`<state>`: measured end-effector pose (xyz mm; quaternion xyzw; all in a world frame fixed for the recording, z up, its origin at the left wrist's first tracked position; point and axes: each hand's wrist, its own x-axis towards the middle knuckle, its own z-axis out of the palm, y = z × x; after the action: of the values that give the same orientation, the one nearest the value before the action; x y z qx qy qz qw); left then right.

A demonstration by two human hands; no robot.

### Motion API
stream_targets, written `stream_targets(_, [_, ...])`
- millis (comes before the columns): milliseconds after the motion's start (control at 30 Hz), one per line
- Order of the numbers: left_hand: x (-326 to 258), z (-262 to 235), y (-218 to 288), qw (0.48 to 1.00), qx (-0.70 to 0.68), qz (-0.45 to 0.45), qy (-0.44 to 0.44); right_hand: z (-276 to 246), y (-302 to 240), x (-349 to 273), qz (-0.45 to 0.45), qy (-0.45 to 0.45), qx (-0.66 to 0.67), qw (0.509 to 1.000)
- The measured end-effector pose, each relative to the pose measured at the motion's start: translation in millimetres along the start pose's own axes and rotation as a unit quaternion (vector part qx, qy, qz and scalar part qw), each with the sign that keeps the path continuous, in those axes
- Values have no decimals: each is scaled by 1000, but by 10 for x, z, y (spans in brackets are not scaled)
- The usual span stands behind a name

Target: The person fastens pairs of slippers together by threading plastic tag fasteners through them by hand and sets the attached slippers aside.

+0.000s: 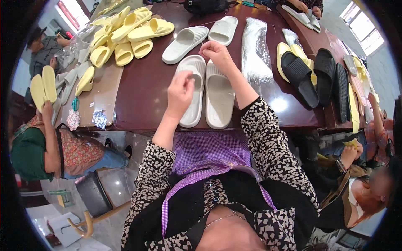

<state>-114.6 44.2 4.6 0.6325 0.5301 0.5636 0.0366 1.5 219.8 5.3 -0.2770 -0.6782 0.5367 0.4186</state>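
A pair of pale grey slides lies side by side before me at the table's front edge: the left slide point(192, 111) and the right slide point(219, 111), toes away from me. Over the left slide's strap hangs my left hand point(181, 94), its fingers curled together; anything in them is hidden. My right hand point(218, 55) is above the right slide's strap, thumb and forefinger pinched. Whatever it pinches is too small to make out. Just beyond lie two more light grey slides, one point(184, 45) tilted to the left and another point(223, 31) farther back.
Yellow slides point(150, 30) are heaped at the far left of the dark red table point(142, 92). Clear plastic bags point(255, 50) lie right of centre. Black slides point(299, 77) sit farther right. Small tags point(99, 119) rest at the left edge. Other people work around the table.
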Motion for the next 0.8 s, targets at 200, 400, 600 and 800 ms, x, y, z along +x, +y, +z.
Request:
stream_targets(200, [689, 92, 76, 935, -214, -270, -83, -24, -162, -323, -68, -37, 117, 990])
stream_targets(400, [778, 355, -164, 891, -211, -363, -175, -95, -49, -440, -33, 4, 170, 985])
stream_targets(600, [615, 424, -242, 888, -221, -387, -111, -164, -3, -420, 28, 48, 205, 977])
stream_targets(800, [564, 367, -299, 867, -295, -397, -59, -109, -240, -500, 40, 75, 137, 987])
